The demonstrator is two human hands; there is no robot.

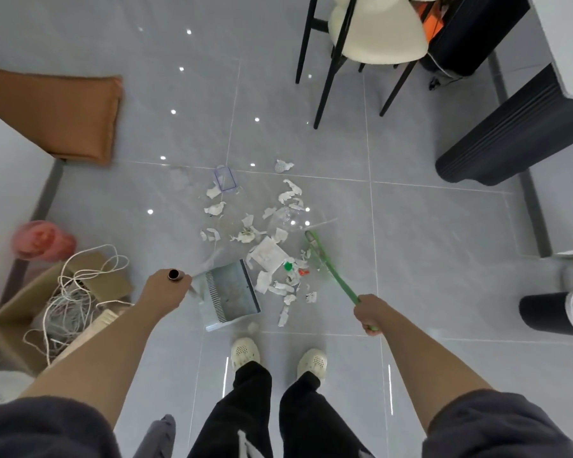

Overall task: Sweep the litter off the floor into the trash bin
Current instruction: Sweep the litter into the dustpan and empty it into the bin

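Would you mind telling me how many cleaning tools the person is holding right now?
2. The dustpan, gripped by the left hand, sits left of the litter; the green broom, gripped by the right hand, reaches in from the litter's right. No others are visible.

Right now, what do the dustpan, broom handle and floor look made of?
The dustpan looks like grey-blue, slightly translucent plastic, with moulded comb teeth along one edge. The broom handle is smooth bright green: plastic or coated metal, cannot tell. The floor is polished grey tile, probably ceramic: thin joint lines, sharp light reflections.
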